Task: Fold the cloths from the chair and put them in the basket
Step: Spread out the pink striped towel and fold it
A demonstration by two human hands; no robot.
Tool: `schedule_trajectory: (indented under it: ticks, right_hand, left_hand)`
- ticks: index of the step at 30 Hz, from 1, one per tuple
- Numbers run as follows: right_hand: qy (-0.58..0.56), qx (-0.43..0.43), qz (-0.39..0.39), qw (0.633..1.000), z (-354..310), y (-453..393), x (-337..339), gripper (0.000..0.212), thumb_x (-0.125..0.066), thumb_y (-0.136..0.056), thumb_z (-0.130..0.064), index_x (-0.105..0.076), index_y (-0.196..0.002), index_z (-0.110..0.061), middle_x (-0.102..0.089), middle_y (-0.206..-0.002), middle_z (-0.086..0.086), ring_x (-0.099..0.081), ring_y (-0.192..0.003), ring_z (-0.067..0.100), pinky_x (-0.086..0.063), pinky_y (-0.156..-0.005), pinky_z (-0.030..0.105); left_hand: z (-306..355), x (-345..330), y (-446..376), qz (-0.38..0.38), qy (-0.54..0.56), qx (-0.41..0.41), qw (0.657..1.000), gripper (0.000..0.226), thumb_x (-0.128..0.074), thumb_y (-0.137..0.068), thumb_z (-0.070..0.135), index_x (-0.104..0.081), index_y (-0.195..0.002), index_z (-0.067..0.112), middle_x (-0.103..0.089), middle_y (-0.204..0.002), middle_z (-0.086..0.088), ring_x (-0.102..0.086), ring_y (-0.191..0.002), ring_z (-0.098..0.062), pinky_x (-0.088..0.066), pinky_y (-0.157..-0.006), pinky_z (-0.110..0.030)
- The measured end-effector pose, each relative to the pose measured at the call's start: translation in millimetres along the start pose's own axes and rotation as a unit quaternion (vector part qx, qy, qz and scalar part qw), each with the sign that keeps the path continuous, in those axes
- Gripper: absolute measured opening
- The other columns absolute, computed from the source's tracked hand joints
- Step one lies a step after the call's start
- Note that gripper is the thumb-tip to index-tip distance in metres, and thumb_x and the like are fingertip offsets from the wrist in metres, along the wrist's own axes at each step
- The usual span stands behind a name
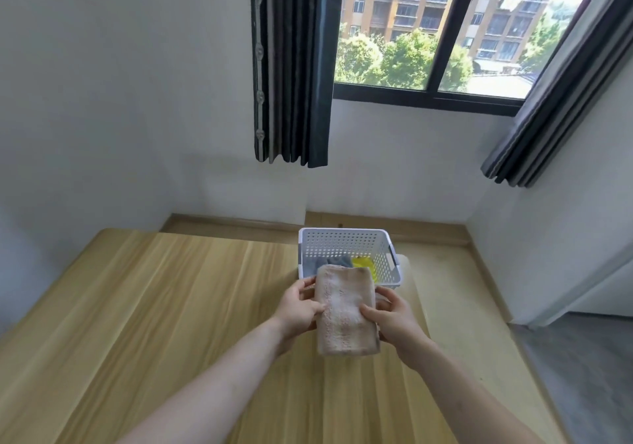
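Two hands hold the folded beige terry cloth (pixel 346 310) by its long edges: left hand (pixel 297 308) and right hand (pixel 394 318) each pinch it, thumb on top. It looks soft, light and limp; gripping both edges should keep the fold. Just beyond the fingertips, the white perforated plastic basket (pixel 346 243) holds grey and yellow cloths.

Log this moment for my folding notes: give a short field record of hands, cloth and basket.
held item: folded pinkish-beige terry cloth, above the table
left hand: grip on the cloth's left edge
right hand: grip on its right edge
container: white perforated plastic basket, beyond the cloth
basket contents: grey cloth, yellow cloth
surface: light wooden table
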State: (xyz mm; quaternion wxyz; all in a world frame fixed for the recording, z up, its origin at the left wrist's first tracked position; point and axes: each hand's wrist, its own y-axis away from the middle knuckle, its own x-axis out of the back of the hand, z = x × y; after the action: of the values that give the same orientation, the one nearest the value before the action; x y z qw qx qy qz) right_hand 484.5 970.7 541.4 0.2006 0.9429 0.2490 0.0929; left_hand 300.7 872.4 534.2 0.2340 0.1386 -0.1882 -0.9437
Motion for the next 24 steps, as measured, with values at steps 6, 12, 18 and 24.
schedule_trajectory:
  ticks: [6, 12, 18, 24]
  right_hand:
    - [0.047, -0.004, 0.029, 0.998, -22, -90, 43, 0.056, -0.072, -0.095, -0.004, -0.050, -0.146, -0.012, -0.073, -0.112, 0.006, -0.073, -0.095, 0.020, -0.057, -0.064, 0.029]
    - [0.108, -0.007, 0.058, 0.992, -44, -179, 64, 0.052, -0.073, -0.095, -0.009, -0.053, -0.143, -0.015, -0.070, -0.113, 0.000, -0.070, -0.096, 0.014, -0.058, -0.072, 0.028]
    - [0.212, -0.031, 0.097, 0.972, -35, -269, 75, 0.065, -0.065, -0.080, -0.021, -0.053, -0.144, -0.031, -0.071, -0.111, -0.009, -0.072, -0.096, 0.019, -0.062, -0.088, 0.046]
    - [0.298, -0.089, 0.066, 0.948, -23, -302, 51, 0.059, -0.046, -0.097, 0.000, -0.039, -0.154, -0.015, -0.061, -0.131, 0.013, -0.055, -0.100, 0.024, -0.045, -0.080, 0.031]
  left_hand:
    - [9, -52, -86, 0.012, -0.068, -0.013, 0.998, 0.067, -0.063, -0.091, -0.006, -0.041, -0.150, 0.015, -0.059, -0.137, -0.005, -0.064, -0.115, -0.018, -0.058, -0.083, -0.032]
    - [27, -68, -181, -0.012, -0.110, -0.022, 0.994, 0.070, -0.066, -0.090, -0.008, -0.040, -0.150, 0.018, -0.054, -0.139, -0.006, -0.058, -0.126, -0.029, -0.060, -0.093, -0.047]
    - [24, -79, -261, -0.018, -0.156, -0.015, 0.987, 0.073, -0.066, -0.088, -0.011, -0.040, -0.151, 0.014, -0.055, -0.140, -0.009, -0.056, -0.127, -0.025, -0.055, -0.103, -0.047]
    - [-23, -72, -316, -0.032, -0.208, 0.042, 0.977, 0.072, -0.066, -0.088, -0.004, -0.039, -0.151, 0.018, -0.056, -0.141, -0.008, -0.057, -0.125, -0.025, -0.050, -0.109, -0.047]
